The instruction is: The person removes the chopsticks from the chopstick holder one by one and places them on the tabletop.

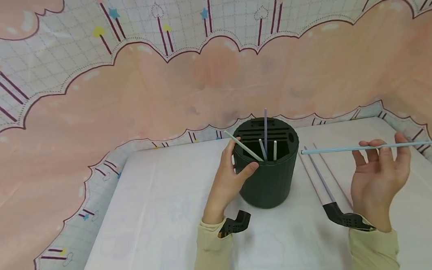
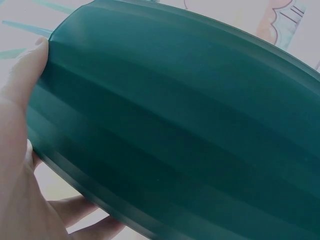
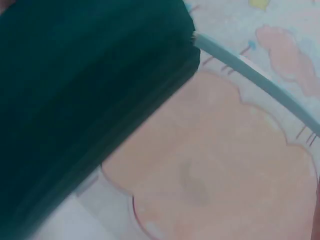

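My left hand (image 1: pixel 228 179) grips the side and rim of a dark green pen holder (image 1: pixel 268 185), its thumb near the front edge. In the left wrist view the holder's ribbed wall (image 2: pixel 165 110) fills most of the picture. A pale green stick (image 1: pixel 244 145) leans out over the holder's left rim; a purple stick (image 1: pixel 265 128) and two shorter pale sticks stand inside. My right hand (image 1: pixel 379 175) pinches a long light blue stick (image 1: pixel 337 149), held nearly level with its left end close to the holder's right rim. The right wrist view shows that stick's end (image 3: pixel 240 65) beside the holder.
On the white tabletop (image 1: pixel 151 220), a purple stick (image 1: pixel 321 178) and two pinkish sticks lie between the holder and my right forearm, partly hidden by the black wrist mount (image 1: pixel 346 219). A patterned pink and white cloth (image 1: pixel 184 91) hangs behind and beside the table.
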A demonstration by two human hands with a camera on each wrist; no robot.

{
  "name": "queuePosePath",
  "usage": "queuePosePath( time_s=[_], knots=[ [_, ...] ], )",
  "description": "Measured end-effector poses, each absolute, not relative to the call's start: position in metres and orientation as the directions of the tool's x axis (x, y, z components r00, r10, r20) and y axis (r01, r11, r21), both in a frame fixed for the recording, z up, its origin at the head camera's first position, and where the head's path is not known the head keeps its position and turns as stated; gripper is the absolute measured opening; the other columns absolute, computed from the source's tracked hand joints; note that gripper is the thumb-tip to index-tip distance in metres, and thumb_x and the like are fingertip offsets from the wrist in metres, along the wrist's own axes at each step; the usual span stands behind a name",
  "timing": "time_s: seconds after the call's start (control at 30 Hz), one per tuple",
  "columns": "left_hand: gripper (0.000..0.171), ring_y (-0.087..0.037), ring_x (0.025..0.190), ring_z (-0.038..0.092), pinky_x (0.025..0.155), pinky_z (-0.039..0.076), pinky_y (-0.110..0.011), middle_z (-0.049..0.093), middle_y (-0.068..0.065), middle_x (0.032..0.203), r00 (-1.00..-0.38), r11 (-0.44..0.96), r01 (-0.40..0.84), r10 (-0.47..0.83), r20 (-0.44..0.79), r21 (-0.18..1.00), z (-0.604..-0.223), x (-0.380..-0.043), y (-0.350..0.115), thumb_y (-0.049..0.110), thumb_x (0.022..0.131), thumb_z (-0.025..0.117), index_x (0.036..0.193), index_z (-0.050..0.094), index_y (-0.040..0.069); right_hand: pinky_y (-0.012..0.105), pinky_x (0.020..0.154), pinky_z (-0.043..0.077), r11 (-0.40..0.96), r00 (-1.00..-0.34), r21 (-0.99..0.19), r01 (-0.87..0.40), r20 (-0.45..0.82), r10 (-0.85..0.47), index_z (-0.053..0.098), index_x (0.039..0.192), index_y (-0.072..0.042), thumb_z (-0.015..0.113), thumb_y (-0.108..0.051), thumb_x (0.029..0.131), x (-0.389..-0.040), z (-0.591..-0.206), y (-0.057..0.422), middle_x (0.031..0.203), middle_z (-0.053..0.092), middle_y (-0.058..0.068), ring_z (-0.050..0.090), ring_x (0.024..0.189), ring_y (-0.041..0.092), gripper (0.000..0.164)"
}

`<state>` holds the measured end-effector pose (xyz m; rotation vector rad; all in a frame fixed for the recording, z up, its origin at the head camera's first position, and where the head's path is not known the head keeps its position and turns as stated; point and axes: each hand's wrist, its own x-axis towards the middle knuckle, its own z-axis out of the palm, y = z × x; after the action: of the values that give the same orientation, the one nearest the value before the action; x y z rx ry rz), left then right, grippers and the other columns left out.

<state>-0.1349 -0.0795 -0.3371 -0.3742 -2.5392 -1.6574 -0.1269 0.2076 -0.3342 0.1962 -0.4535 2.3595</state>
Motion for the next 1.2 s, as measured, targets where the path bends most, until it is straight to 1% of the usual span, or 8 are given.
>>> queuePosePath(
  time_s=[0.13,0.27,0.43,0.6,0.73,0.93,1.07,1.2],
  knots=[
    [0.075,-0.013,0.129,0.022,0.095,0.031,-0.052,0.017,0.009,0.143,-0.967,0.382,0.244,0.161,0.196,0.892,-0.336,-0.135,-0.08,0.058,0.076,0.058,0.137,0.017,0.043,0.041,0.058,0.052,-0.651,-0.741,-0.359,-0.669,0.245,0.626,0.039,0.12,0.004,0.049,0.01,0.086,-0.131,-0.345,0.212,0.078,0.052,0.025,0.057,0.07,0.038,0.037],
    [0.075,-0.013,0.129,0.023,0.094,0.032,-0.052,0.016,0.009,0.143,-0.967,0.374,0.245,0.163,0.197,0.894,-0.335,-0.136,-0.08,0.058,0.076,0.058,0.137,0.017,0.043,0.037,0.059,0.053,-0.577,-0.766,-0.541,-0.612,0.226,0.602,0.043,0.122,0.002,0.052,0.006,0.086,-0.134,-0.356,0.212,0.08,0.054,0.023,0.059,0.07,0.034,0.038],
    [0.075,-0.013,0.129,0.023,0.094,0.032,-0.052,0.017,0.009,0.143,-0.966,0.376,0.25,0.162,0.202,0.892,-0.336,-0.136,-0.08,0.059,0.075,0.058,0.137,0.017,0.044,0.027,0.062,0.052,-0.408,-0.821,-0.809,-0.423,0.151,0.551,0.045,0.128,-0.011,0.054,-0.003,0.088,-0.136,-0.366,0.207,0.084,0.059,0.016,0.061,0.073,0.026,0.042],
    [0.075,-0.013,0.129,0.022,0.095,0.032,-0.051,0.017,0.009,0.143,-0.965,0.359,0.25,0.169,0.2,0.899,-0.335,-0.136,-0.081,0.057,0.076,0.059,0.137,0.017,0.044,0.019,0.065,0.05,-0.162,-0.863,-0.957,-0.24,0.134,0.487,0.041,0.133,-0.019,0.051,-0.01,0.091,-0.141,-0.384,0.206,0.09,0.062,0.01,0.061,0.076,0.018,0.044],
    [0.074,-0.014,0.129,0.021,0.095,0.032,-0.051,0.016,0.01,0.143,-0.964,0.357,0.252,0.171,0.202,0.9,-0.335,-0.137,-0.081,0.056,0.077,0.059,0.137,0.017,0.043,0.015,0.064,0.048,0.082,-0.926,-0.99,-0.115,0.136,0.351,0.037,0.136,-0.023,0.05,-0.019,0.092,-0.149,-0.409,0.21,0.095,0.063,0.005,0.061,0.078,0.011,0.046],
    [0.074,-0.014,0.129,0.021,0.094,0.032,-0.051,0.016,0.01,0.143,-0.965,0.345,0.25,0.169,0.202,0.905,-0.335,-0.137,-0.08,0.056,0.076,0.059,0.137,0.018,0.043,0.016,0.064,0.049,0.436,-0.981,-0.899,-0.042,0.12,0.152,0.033,0.139,-0.014,0.044,-0.026,0.094,-0.152,-0.415,0.198,0.102,0.061,0.012,0.06,0.079,0.013,0.047],
    [0.073,-0.012,0.129,0.021,0.094,0.032,-0.05,0.016,0.012,0.143,-0.967,0.347,0.24,0.162,0.194,0.907,-0.336,-0.137,-0.08,0.056,0.076,0.06,0.136,0.019,0.044,0.015,0.066,0.047,0.411,-0.994,-0.911,0.034,0.01,0.105,0.026,0.141,-0.011,0.046,-0.02,0.094,-0.151,-0.412,0.191,0.107,0.057,0.017,0.06,0.084,0.019,0.051],
    [0.073,-0.012,0.129,0.022,0.095,0.033,-0.049,0.016,0.012,0.142,-0.968,0.348,0.24,0.16,0.195,0.906,-0.337,-0.138,-0.08,0.055,0.077,0.06,0.136,0.019,0.044,0.019,0.067,0.047,0.338,-0.996,-0.936,0.093,-0.093,0.015,0.013,0.144,-0.013,0.049,-0.01,0.091,-0.154,-0.414,0.191,0.119,0.049,0.02,0.059,0.091,0.022,0.064]
  ],
)
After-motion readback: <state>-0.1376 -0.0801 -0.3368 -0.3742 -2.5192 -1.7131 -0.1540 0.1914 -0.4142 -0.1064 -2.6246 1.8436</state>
